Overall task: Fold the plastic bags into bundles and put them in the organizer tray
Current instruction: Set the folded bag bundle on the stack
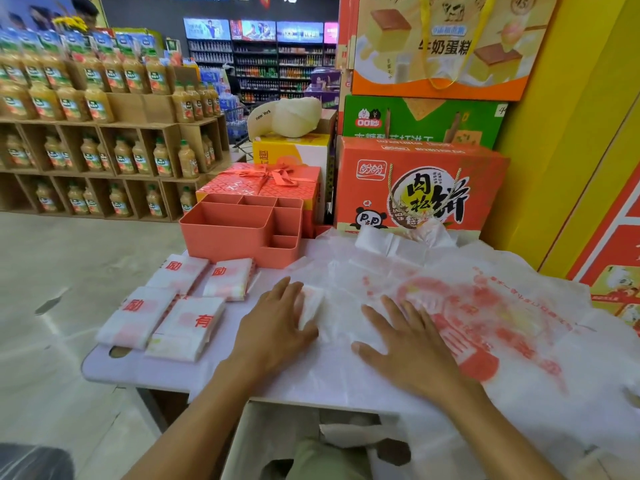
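At the left end of the bench (114, 370) we see four folded bundles (188, 327) lying in two rows, just in front of the organizer tray (221, 233). Our left grip (277, 320) is released, its straight fingers pressing down a folded white edge of the plastic bag (485, 306). Our right grip (412, 344), likewise released, lies flat on the bag's red print. The bag spreads crumpled over the bench's right side, before an orange carton (415, 188).
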The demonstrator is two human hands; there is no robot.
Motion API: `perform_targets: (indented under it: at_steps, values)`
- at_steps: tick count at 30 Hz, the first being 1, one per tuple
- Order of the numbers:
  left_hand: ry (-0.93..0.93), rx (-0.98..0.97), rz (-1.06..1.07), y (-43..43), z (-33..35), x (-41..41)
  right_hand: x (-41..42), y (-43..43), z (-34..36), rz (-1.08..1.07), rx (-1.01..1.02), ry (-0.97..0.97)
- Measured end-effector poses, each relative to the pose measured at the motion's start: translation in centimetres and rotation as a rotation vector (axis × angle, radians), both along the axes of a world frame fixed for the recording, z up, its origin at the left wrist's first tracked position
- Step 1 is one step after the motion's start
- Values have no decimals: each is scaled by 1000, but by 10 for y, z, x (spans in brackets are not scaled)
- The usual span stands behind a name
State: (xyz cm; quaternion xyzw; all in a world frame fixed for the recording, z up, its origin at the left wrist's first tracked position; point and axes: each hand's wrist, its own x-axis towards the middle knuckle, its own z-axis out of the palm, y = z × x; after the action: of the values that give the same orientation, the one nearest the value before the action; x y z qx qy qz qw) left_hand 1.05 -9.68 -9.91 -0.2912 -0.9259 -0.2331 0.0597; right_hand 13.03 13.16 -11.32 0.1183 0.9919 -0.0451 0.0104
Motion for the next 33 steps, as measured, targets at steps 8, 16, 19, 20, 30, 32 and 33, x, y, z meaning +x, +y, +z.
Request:
perform_targets:
  at_steps: [8, 16, 19, 20, 30, 32, 33]
  values:
    - [127, 12, 99, -10, 23, -29, 8, 25, 1, -27, 11, -9]
    - [143, -220, 176, -7, -1, -56, 11, 33, -4, -46, 30, 21]
    - [119, -252, 176, -7, -8, -61, 12, 36, -3, -55, 23, 13]
    - [111, -251, 171, -6, -9, -61, 12, 37, -3, -54, 21, 13]
    - [170, -246, 141, -7, -1, -55, 8, 39, 6, -101, -102, 36]
    - [170, -200, 67, -7, 2, -48, 5, 37, 21, -141, -468, 160]
    - [163, -161, 26, -5, 2, -43, 6, 36, 29, -158, -737, 287]
